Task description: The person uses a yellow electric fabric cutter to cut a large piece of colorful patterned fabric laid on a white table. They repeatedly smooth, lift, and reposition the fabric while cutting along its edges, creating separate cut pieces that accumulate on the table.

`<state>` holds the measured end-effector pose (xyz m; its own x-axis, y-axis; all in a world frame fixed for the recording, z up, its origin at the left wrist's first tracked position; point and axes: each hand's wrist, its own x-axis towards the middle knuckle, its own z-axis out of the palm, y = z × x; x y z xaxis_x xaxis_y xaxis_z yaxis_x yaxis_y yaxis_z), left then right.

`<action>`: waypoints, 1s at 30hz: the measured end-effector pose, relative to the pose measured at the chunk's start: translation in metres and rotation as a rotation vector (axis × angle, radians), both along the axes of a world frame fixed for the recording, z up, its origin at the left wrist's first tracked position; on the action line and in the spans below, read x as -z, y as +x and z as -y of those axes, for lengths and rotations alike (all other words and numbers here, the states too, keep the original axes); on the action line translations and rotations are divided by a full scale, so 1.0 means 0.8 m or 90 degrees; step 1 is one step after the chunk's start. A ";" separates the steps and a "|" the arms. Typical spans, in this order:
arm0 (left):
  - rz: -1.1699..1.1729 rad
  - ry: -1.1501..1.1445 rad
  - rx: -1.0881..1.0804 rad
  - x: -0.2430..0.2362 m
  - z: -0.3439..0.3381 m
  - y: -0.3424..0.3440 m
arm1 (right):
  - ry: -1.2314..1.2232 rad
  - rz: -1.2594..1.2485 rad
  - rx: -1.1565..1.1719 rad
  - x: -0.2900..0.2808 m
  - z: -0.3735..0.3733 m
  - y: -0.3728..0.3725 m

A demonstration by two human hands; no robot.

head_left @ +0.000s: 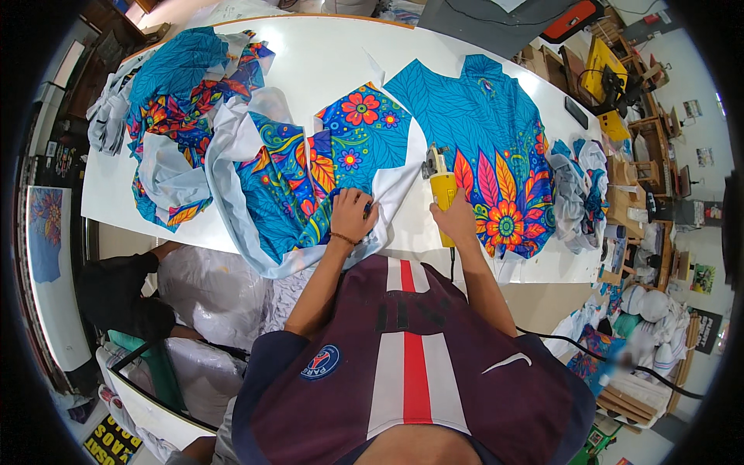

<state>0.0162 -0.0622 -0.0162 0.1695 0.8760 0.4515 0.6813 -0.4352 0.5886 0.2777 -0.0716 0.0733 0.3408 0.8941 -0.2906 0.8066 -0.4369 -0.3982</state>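
My right hand [456, 217] grips a yellow electric fabric cutter [442, 188], its metal head pointing away from me over the white table [310, 46]. Just left of the cutter lies printed fabric [364, 147], teal with bright flowers and a white margin. My left hand [354, 215] presses on that fabric near its front edge, its fingers curled on the cloth. To the right of the cutter, a cut teal garment piece [504, 116] with a leaf and flower print is spread flat. The cutter's blade edge is too small to make out.
A rumpled heap of printed cloth [167, 116] covers the table's left end. Scraps [580, 194] and a dark phone [576, 112] lie at the right. A black cable [573, 341] trails on my right. Another person [124, 298] is at the left beside plastic-wrapped bundles [213, 287].
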 end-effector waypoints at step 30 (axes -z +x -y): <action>-0.023 -0.047 -0.006 -0.002 0.002 0.001 | -0.031 0.043 -0.171 -0.007 -0.127 0.086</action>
